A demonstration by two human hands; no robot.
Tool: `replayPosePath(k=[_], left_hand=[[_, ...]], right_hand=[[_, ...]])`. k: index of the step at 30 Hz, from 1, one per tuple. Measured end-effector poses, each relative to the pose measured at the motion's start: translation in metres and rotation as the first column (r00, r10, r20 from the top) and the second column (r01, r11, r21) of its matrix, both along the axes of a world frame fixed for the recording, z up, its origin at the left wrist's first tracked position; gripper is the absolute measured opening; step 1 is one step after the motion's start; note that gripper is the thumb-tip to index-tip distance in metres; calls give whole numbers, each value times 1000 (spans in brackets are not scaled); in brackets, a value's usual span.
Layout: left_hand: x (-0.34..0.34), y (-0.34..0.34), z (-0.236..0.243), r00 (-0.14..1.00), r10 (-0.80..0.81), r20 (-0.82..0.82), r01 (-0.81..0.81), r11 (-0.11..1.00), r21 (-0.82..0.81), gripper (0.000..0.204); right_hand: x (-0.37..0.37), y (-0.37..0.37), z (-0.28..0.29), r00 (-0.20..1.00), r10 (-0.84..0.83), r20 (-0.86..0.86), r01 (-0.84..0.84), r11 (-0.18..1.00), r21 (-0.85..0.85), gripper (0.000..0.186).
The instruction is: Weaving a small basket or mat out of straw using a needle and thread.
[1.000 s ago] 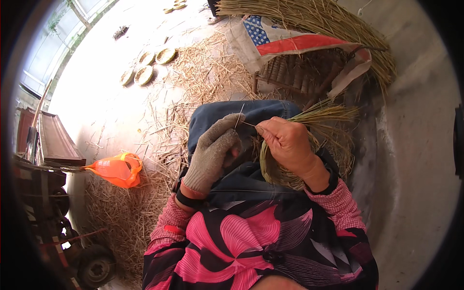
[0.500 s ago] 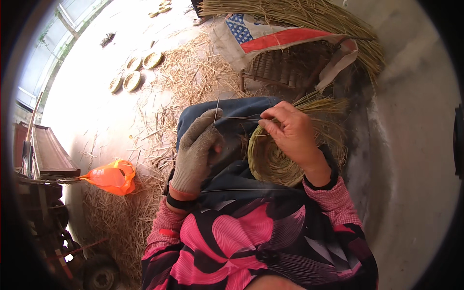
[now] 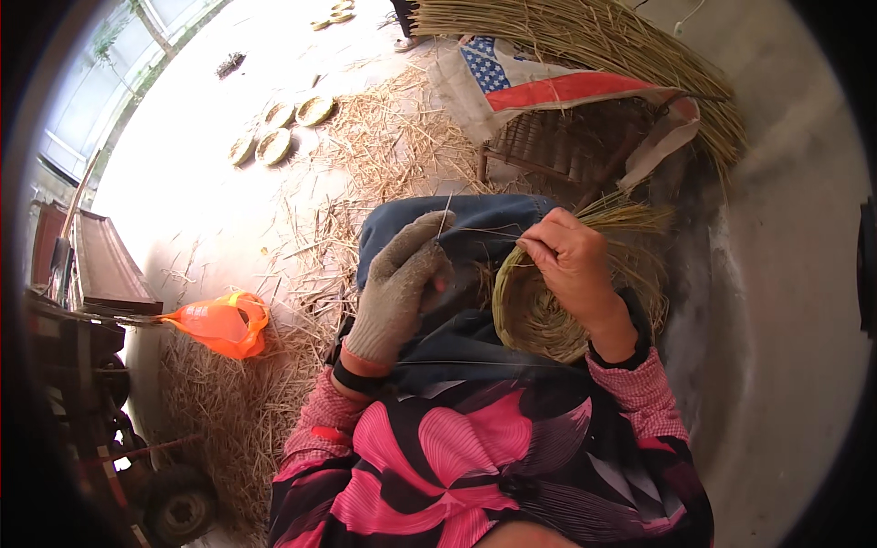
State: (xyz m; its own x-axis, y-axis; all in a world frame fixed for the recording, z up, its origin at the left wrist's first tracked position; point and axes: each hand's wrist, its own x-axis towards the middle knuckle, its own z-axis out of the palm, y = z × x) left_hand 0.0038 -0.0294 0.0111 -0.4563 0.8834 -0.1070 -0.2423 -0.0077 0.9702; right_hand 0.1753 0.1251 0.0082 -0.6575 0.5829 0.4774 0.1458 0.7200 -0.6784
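Observation:
My left hand, in a grey knitted glove with bare fingertips showing, pinches a long thin needle that stands nearly upright. A fine strand runs from near the needle across to my bare right hand. The thumb and forefinger of that hand are pressed together on the strand. Beneath my right wrist a round woven straw basket lies tilted on my lap, its opening facing left and up. Loose straw ends fan out from its far right side, partly hidden by my hand.
A big bundle of long straw lies at the far right, above a slatted bamboo seat draped with a printed cloth. Several small baskets sit on the straw-littered floor. An orange plastic bag and wheeled machinery are left.
The view has shifted, so everything appears slightly farther right and mostly lower. Both hands keep nearly the same pose, with the strand still stretched between them.

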Motion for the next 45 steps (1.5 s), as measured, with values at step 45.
replayPosePath(k=[45], left_hand=[[2,0,-1,997,9,76,-7,1000,-18,38]], right_hand=[[-6,13,-6,993,118,-2,-118,992,-45,8]])
